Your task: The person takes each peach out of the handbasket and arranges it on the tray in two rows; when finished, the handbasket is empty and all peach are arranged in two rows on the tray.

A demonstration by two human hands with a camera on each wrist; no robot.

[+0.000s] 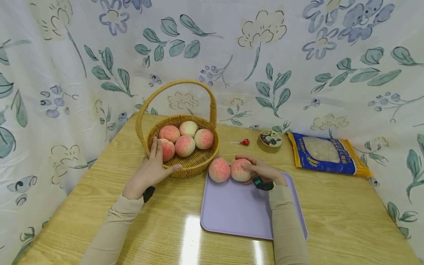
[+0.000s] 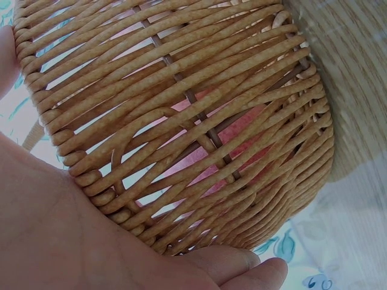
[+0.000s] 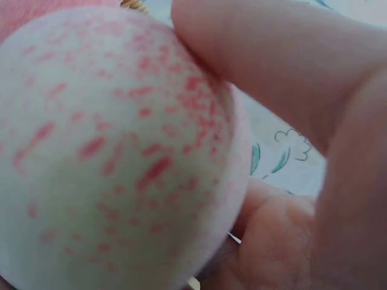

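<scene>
Wood-grained counter (image 1: 344,209) carried all items inspected. Nearest, a lilac tray (image 1: 236,217) lay before the person, the right forearm (image 1: 285,217) reaching over its right side. At the tray's far edge the right hand (image 1: 261,170) held one peach (image 1: 238,170) from its right, digits curled round it; whether the fruit bore on the tray could not be told. It was round — no long axis to note. A second peach (image 1: 219,170) sat just beside it, between it and the wicker basket (image 1: 188,172), which stood leftward and farther off. Of the hands, the left hand (image 1: 147,175) was nearer the basket: fingers extended over its left rim, thumb spread wide. Inside lay five peaches (image 1: 185,146). Rightward — apart from both hands — were a red lollipop (image 1: 245,142), a round tin (image 1: 269,140) and a blue-and-yellow bag (image 1: 328,165). Floral cloth (image 1: 198,73) hung behind.
</scene>
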